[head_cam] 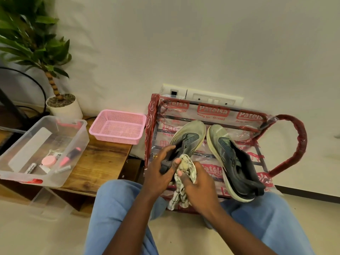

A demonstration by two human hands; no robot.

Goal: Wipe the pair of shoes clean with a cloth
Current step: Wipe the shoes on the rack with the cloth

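Plastic wrap, clear with red print, covers the rack [211, 112] where both shoes sit. Its red padded loop bulges out at 3 o'clock, and beyond that loop the floor [312, 205] is open. At 9 o'clock the wooden table [99, 162] stands just beside the rack's edge, so there is little room that way. A pink basket [117, 126] sits at the table's far corner, at 10 o'clock from my hands, and a clear bin [46, 144] lies further out at 9. The wall [202, 43] closes off 12 o'clock, right behind the shoe toes. My knees [117, 199] frame the space at 6 o'clock.

My left hand [159, 169] is curled round the heel end of the nearer shoe [190, 138], fingers wrapped over its dark collar and toe pointing to 12. My right hand [199, 183] clutches the patterned cloth [185, 163], bunched against that shoe, with a loose tail hanging toward 6. The other shoe [236, 162] lies untouched at 3 o'clock, just beside the first.
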